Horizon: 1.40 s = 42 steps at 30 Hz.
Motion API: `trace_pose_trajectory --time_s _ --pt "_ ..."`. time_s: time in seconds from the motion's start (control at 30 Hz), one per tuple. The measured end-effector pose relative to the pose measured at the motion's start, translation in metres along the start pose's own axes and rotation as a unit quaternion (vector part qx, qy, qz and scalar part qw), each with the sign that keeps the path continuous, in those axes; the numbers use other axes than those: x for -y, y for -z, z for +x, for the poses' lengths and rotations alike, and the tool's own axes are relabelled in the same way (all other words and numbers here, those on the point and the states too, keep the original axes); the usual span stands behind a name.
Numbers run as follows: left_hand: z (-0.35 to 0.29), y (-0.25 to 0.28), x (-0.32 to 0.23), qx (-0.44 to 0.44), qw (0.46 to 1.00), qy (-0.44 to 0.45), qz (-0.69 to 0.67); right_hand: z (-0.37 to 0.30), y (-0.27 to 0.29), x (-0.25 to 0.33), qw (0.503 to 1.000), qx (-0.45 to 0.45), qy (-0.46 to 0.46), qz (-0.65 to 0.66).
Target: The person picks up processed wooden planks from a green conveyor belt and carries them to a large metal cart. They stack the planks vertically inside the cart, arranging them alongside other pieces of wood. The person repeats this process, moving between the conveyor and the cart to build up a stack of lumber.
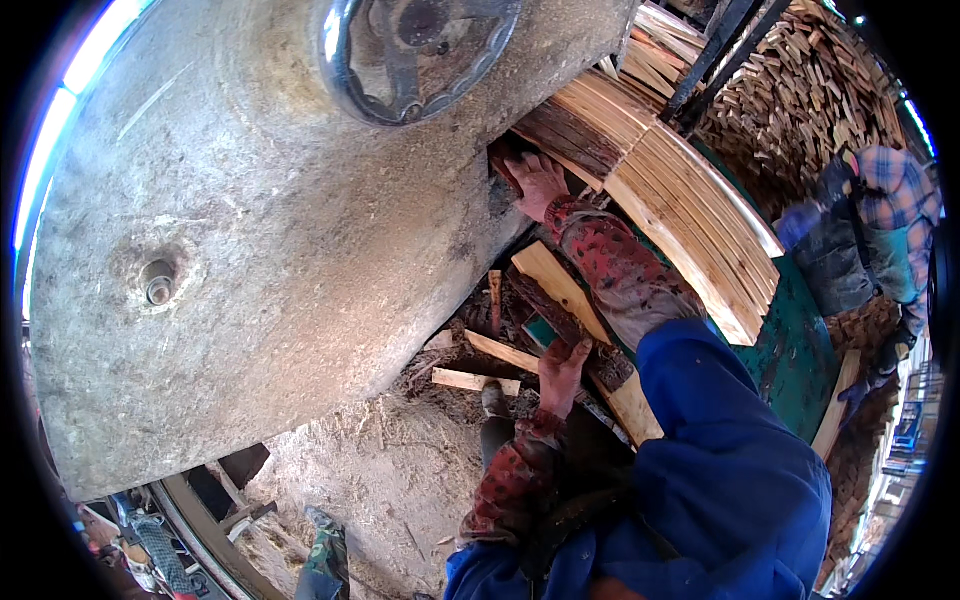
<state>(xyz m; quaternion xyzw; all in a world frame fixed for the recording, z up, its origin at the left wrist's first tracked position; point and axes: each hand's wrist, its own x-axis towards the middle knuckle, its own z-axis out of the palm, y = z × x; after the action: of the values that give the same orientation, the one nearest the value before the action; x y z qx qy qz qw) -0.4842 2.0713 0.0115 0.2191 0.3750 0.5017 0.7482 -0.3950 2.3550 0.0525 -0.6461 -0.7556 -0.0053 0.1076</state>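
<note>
My left hand is closed at the near end of a bark-covered wood slab, which slants across the work area. My right hand reaches farther out, its fingers curled over a reddish-brown piece of wood beside the big metal panel's edge. The panel partly hides that piece. Between my hands lies a pale board under the slab. Right of my right forearm, a row of sawn boards with bark edges rests on a green metal surface.
The big dusty metal panel carries a handwheel and fills the left side. Offcuts and bark litter lie below it. Sawdust covers the floor. A person in a plaid shirt bends at the right, near a large woodpile.
</note>
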Motion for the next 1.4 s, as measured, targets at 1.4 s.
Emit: trace_pose_trajectory --time_s 1.4 --pt "-0.009 -0.016 0.004 -0.058 0.998 -0.010 0.033 -0.340 0.091 -0.075 0.860 0.011 -0.193 0.472"
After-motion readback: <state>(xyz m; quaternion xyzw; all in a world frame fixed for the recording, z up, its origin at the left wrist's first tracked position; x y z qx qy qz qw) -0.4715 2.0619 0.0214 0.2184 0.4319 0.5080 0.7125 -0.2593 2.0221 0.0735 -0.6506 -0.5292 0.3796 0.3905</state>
